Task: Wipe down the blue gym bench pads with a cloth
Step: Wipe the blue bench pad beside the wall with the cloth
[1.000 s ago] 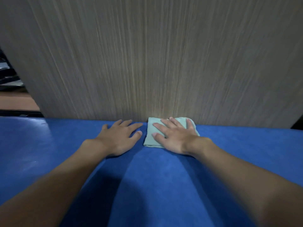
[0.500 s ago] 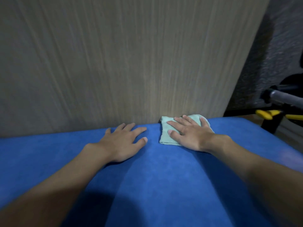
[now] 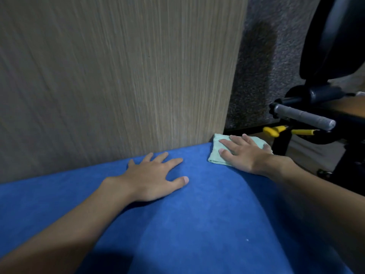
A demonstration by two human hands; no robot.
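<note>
The blue bench pad fills the lower part of the head view. A folded pale green cloth lies at the pad's far right corner, beside the wooden panel's edge. My right hand presses flat on the cloth with straight, spread fingers and covers most of it. My left hand rests flat on the bare pad to the left of the cloth, fingers spread, touching nothing else.
A tall wood-grain panel stands directly behind the pad. To the right are a dark textured wall, black gym equipment with a grey taped bar and yellow handles.
My right hand has slid the cloth to the right along the pad's back edge to the far right corner. My left hand stayed flat on the pad. The view has turned right.
</note>
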